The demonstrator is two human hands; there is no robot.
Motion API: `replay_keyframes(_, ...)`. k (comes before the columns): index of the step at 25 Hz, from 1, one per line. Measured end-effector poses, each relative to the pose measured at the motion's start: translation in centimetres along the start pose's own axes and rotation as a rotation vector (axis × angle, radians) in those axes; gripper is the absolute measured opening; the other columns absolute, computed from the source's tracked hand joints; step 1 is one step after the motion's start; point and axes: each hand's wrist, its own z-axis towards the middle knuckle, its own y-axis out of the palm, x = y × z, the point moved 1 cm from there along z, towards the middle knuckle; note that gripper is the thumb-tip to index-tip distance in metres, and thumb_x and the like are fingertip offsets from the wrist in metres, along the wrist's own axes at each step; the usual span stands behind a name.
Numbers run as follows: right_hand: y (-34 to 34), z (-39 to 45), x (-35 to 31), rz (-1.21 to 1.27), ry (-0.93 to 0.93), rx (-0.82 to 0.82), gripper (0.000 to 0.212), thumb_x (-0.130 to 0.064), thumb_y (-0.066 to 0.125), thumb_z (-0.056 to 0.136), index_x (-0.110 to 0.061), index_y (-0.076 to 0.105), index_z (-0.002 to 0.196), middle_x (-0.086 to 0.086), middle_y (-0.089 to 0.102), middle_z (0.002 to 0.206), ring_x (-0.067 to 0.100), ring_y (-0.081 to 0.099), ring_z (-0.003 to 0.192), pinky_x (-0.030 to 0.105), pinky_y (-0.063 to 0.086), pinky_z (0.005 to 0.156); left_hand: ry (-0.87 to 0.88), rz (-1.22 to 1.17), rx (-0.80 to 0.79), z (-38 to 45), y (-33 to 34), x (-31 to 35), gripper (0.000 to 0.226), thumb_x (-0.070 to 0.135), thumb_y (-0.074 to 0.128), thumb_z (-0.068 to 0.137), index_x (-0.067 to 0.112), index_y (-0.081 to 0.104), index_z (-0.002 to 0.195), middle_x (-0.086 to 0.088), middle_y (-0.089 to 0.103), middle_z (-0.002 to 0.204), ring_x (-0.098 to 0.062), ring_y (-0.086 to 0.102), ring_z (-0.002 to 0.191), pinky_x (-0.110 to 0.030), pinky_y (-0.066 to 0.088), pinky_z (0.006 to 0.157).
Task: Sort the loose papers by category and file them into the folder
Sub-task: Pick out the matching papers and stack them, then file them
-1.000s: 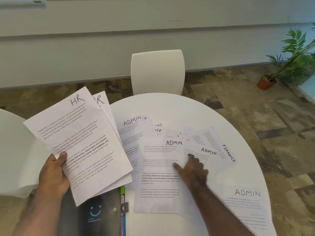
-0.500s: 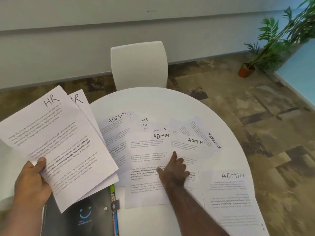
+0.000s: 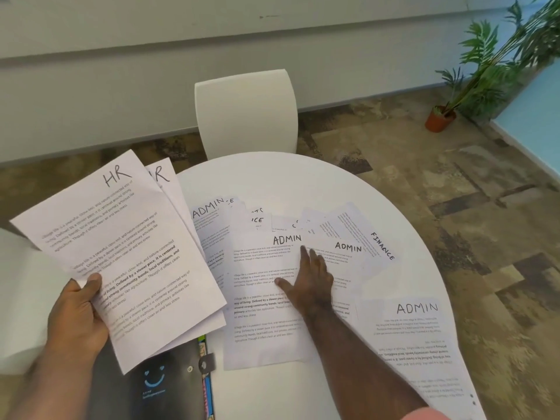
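The left hand [image 3: 77,310] grips the HR sheets [image 3: 121,253], thumb on top and fingers curled beneath, holding them fanned above the dark folder [image 3: 148,386], which lies at the counter's near edge. Keeping that stack lifted clear of the folder's flap and pinched near one corner looks wise, so the two pages stay squared rather than sliding apart.

Right of the folder, the middle ADMIN sheet [image 3: 263,295] lies on the counter [image 3: 303,177] among overlapping papers. The right hand [image 3: 309,280] presses flat on it, fingers straight and slightly spread, clamped on nothing. The likely step is dragging one sheet out of the spread: light, even pressure should move only the top page, since the neighbouring ADMIN sheet [image 3: 348,253] overlaps right at the fingertips and could come along.

Farther right of the folder lie a FINANCE sheet [image 3: 378,241] and, near the counter's right rim, another ADMIN sheet [image 3: 418,322].
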Motion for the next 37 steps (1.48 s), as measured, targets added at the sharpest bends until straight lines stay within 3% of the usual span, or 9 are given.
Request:
replay_keyframes(4,-1.2,2.5,-1.2,-0.163,0.042,-0.112,0.113,-0.066,0.066,0.077,-0.017,0.002,0.157,0.009,0.025,0.158,0.028,0.028,0.141,0.048,0.034,0.108,-0.011,-0.004,0.016,-0.4,-0.1,-0.3,0.020,0.015,0.056,0.098,0.028,0.072,0.098,0.005,0.074,0.116,-0.013,0.072,0.100,-0.046,0.061,0.076)
replay_keyframes(12,-1.7,4.9,-2.1,-0.087,0.171,-0.157,0.097,-0.040,0.076,0.079,-0.022,0.016,0.153,0.007,0.045,0.142,0.028,0.040,0.130,0.044,0.040,0.101,0.007,-0.026,-0.007,-0.1,-1.0,0.0,0.022,0.015,0.054,0.099,0.028,0.070,0.109,0.004,0.073,0.119,-0.014,0.070,0.104,-0.046,0.060,0.079)
replay_keyframes(15,-1.8,4.5,-0.6,0.257,0.193,-0.102,0.061,-0.021,0.065,0.086,-0.023,0.041,0.142,0.006,0.061,0.130,0.028,0.056,0.118,0.038,0.045,0.099,0.017,-0.034,-0.010,0.2,-1.2,0.2,0.024,0.016,0.055,0.098,0.023,0.068,0.118,0.002,0.071,0.123,-0.015,0.069,0.107,-0.046,0.060,0.079)
replay_keyframes(18,-2.8,3.5,2.1,0.585,0.148,-0.181,0.033,-0.013,0.065,0.089,-0.011,0.066,0.122,0.007,0.071,0.120,0.025,0.066,0.105,0.035,0.052,0.094,0.011,-0.022,-0.017,0.0,-0.8,0.3,0.021,0.017,0.055,0.098,0.030,0.070,0.105,0.002,0.072,0.120,-0.014,0.071,0.105,-0.044,0.061,0.078)
replay_keyframes(22,-5.5,2.0,7.0,0.997,0.242,-0.235,0.024,-0.007,0.061,0.095,-0.004,0.068,0.118,0.011,0.073,0.111,0.029,0.070,0.098,0.049,0.056,0.091,0.000,-0.031,-0.029,0.0,0.3,0.0,0.021,0.016,0.056,0.098,0.026,0.071,0.108,0.001,0.070,0.125,-0.015,0.069,0.107,-0.042,0.061,0.079)
replay_keyframes(25,-9.8,2.0,11.3,1.283,0.326,-0.053,0.022,-0.009,0.056,0.098,-0.008,0.064,0.119,0.006,0.072,0.111,0.021,0.070,0.092,0.036,0.062,0.074,0.005,-0.043,-0.064,0.2,1.3,-0.4,0.028,0.016,0.055,0.098,0.023,0.067,0.123,0.000,0.067,0.132,-0.018,0.066,0.116,-0.044,0.059,0.086)
replay_keyframes(28,-14.6,2.3,16.7,1.425,0.413,0.263,0.020,-0.012,0.058,0.098,-0.011,0.065,0.116,0.001,0.076,0.103,0.019,0.073,0.092,0.035,0.063,0.070,0.012,-0.054,-0.102,-0.2,2.3,-0.5,0.034,0.015,0.054,0.098,0.025,0.064,0.128,0.004,0.068,0.131,-0.018,0.065,0.119,-0.046,0.058,0.090)
replay_keyframes(32,-16.8,1.5,22.4,1.335,0.463,0.481,0.022,-0.018,0.058,0.098,-0.015,0.067,0.118,0.003,0.075,0.110,0.026,0.072,0.102,0.043,0.060,0.080,0.005,-0.056,-0.068,-0.7,3.1,-0.7,0.028,0.013,0.057,0.096,0.020,0.067,0.122,0.005,0.072,0.123,-0.019,0.067,0.116,-0.044,0.060,0.086)
replay_keyframes(37,-12.6,-0.5,22.8,1.008,0.497,0.304,0.005,-0.019,0.063,0.095,-0.018,0.068,0.095,0.007,0.073,0.106,0.014,0.072,0.074,0.028,0.056,0.061,0.001,-0.064,-0.058,-1.4,3.4,-0.4,0.039,0.013,0.055,0.097,0.014,0.056,0.136,0.002,0.069,0.129,-0.019,0.066,0.118,-0.046,0.059,0.089)
